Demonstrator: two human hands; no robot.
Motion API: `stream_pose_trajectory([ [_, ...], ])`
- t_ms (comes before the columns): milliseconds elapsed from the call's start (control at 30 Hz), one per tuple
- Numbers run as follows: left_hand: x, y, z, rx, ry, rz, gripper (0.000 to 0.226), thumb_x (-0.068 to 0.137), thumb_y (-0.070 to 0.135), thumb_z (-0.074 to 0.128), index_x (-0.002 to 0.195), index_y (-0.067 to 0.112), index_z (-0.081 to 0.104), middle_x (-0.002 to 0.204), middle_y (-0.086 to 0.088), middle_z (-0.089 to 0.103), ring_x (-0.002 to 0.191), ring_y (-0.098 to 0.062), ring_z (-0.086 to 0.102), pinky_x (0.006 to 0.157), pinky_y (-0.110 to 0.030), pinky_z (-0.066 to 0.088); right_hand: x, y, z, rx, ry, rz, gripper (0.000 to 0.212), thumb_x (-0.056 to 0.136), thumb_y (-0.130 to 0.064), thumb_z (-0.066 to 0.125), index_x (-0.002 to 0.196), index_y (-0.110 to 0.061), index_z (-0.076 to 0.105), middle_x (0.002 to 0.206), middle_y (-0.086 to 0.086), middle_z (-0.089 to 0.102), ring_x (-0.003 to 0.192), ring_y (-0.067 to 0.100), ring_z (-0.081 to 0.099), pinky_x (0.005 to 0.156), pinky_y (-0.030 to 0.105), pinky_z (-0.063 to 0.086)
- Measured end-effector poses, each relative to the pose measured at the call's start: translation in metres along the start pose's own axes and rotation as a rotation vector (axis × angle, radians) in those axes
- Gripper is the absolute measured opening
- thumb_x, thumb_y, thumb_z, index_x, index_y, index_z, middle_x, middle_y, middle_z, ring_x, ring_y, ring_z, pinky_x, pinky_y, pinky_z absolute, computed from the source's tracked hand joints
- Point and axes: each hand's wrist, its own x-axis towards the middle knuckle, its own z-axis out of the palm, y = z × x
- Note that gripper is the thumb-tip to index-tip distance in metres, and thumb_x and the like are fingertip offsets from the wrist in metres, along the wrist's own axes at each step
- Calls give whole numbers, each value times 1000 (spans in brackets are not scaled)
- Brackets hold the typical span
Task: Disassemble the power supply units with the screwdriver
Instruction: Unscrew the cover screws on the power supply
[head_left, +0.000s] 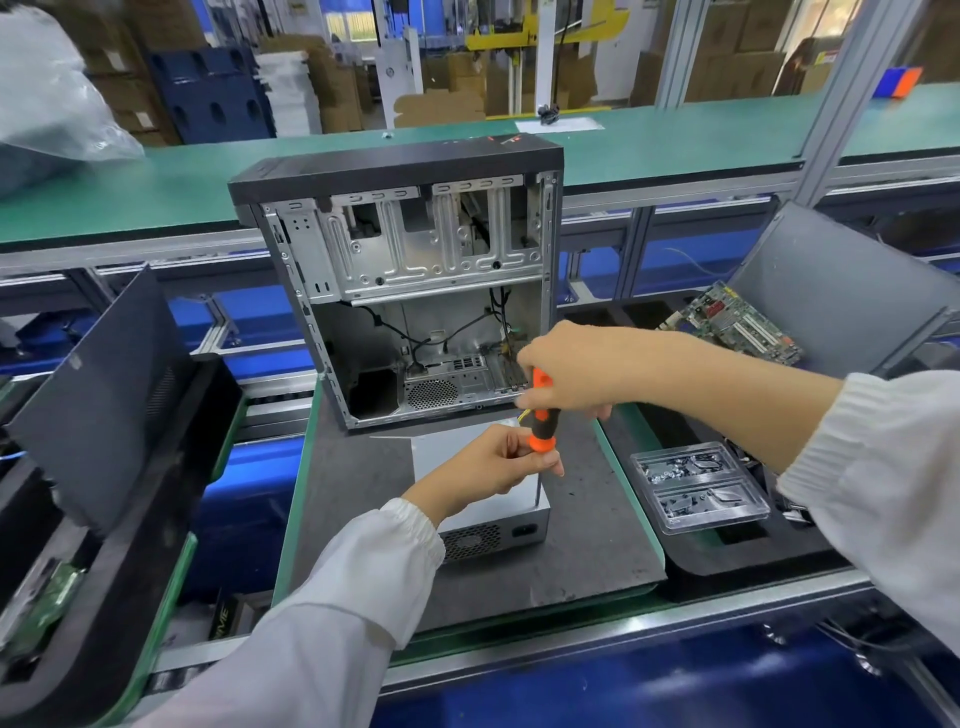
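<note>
**Both hands on the orange screwdriver, over the silver supply**

With the silver power supply unit (493, 506) lying flat on the dark work mat (587, 551), straight to the action. Close together at centre frame: left hand (485, 465) low, right hand (576, 371) above it. Curled round the lower end of the orange-and-black screwdriver (541, 415) with the left, fingers and thumb pinching the handle just over the unit's top face. Wrapped over the upper end of that same handle with the right, arm reaching in from the right edge. Handle roughly upright, tilted a touch; shaft and tip hidden behind the left hand, so no telling whether in contact with the casing. Fan grille and mains socket of the unit facing the camera, near edge of the mat close by.

Just behind the hands: open computer case (410, 280), standing upright on the mat, side panel off, bare metal bays up top, loose black cables inside. To the right, beside the mat: clear plastic tray (698, 486) with two compartments, small dark parts in each — too small to identify. Further right, a green circuit board (737, 325) propped in a grey bin (852, 291). On the left, a dark panel (104, 384) leaning at an angle. White sleeves on both arms.
</note>
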Motion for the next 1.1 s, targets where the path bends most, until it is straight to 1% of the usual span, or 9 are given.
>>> stream_pose_trajectory([
  [33, 0, 0, 0, -4, 2, 5, 22, 98, 25, 58, 90, 9, 70, 54, 7, 23, 48, -8, 21, 45, -17, 20, -2, 2, -5, 17, -68, -55, 20, 92, -35, 57, 102, -19, 51, 89, -1, 52, 58, 10, 62, 52, 24, 48],
  [133, 1, 1, 2, 0, 3, 30, 19, 98, 23, 59, 88, 12, 71, 56, -6, 25, 50, -10, 21, 45, -18, 19, -5, 8, -16, 55, -171, -131, 53, 82, -41, 71, 124, -34, 40, 101, -2, 47, 80, 17, 60, 70, 34, 51],
  [233, 2, 2, 2, -2, -8, 37, 17, 97, 22, 59, 91, 10, 69, 63, -23, 33, 52, -12, 22, 47, -19, 20, -6, 3, -10, 100, -121, 38, 58, 79, -61, 64, 115, -22, 42, 81, 1, 56, 62, 21, 70, 63, 32, 58],
  [333, 4, -1, 1, -21, -13, 22, 18, 97, 23, 60, 92, 9, 71, 59, -3, 20, 50, -10, 21, 46, -18, 20, -1, 1, -1, 36, -86, 68, 42, 88, -49, 61, 103, -10, 56, 69, 3, 64, 46, 16, 66, 54, 23, 52],
  [500, 3, -11, -7, -32, -6, 8, 17, 91, 10, 66, 108, 4, 66, 62, 4, 20, 53, -10, 19, 48, -18, 19, 0, 1, -2, 47, -72, 11, 16, 90, -32, 61, 93, -18, 55, 83, 5, 64, 49, 15, 64, 50, 22, 47],
  [667, -4, -28, -18, 28, 31, -61, 20, 89, -2, 60, 106, 7, 66, 62, 1, 25, 50, -8, 24, 47, -16, 24, -5, 3, -12, 2, -46, 8, 18, 90, -27, 57, 96, -10, 63, 77, 11, 71, 53, 17, 65, 61, 26, 52],
  [833, -7, -38, -11, 144, 21, -42, 23, 86, 15, 74, 105, 7, 65, 63, 1, 24, 57, -13, 23, 56, -24, 21, -6, 9, -24, 110, -2, -2, 19, 90, -27, 58, 94, -10, 64, 60, 4, 68, 43, 9, 63, 57, 22, 53],
  [1033, -10, -46, -5, 121, 129, -38, 17, 96, 21, 61, 91, 7, 69, 59, -2, 34, 52, -8, 27, 50, -20, 23, -2, 15, -31, 168, 29, -29, 19, 89, -30, 58, 94, -12, 64, 54, -1, 67, 47, 8, 66, 73, 34, 59],
  [1100, -15, -48, -9, 101, 172, -46, 19, 97, 19, 58, 85, 9, 69, 52, 8, 34, 45, -3, 25, 45, -17, 21, 2, 15, -31, 181, 30, -32, 20, 90, -31, 58, 94, -12, 64, 54, 0, 67, 49, 9, 67, 74, 34, 59],
])
